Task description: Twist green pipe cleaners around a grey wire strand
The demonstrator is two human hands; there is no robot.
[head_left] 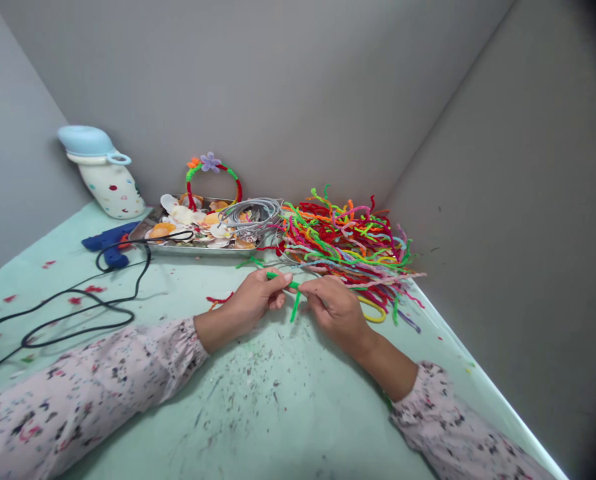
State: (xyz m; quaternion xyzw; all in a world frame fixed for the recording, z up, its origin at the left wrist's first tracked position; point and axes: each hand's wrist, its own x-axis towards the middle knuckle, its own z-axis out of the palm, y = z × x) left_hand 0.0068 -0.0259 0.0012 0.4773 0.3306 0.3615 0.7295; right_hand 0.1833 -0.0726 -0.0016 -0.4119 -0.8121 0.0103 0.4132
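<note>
Between my hands is a green pipe cleaner (295, 307), one end hanging down toward the table. My left hand (258, 297) pinches it between thumb and fingers, with a short green tip showing above the thumb. My right hand (335, 310) is closed on the other part, the fingertips close to those of the left hand. A large pile of coloured pipe cleaners (348, 233) lies just behind my right hand. By my left wrist a short red and orange piece (221, 300) rests on the table.
A metal tray (203, 251) of seashells stands at the back, with a coil of grey wire (253, 217) and a flower-topped pipe-cleaner ring (238, 183). Left are a blue glue gun (111, 241), its black cord (83, 293) and a bottle (111, 183). Grey walls (298, 87) enclose the table.
</note>
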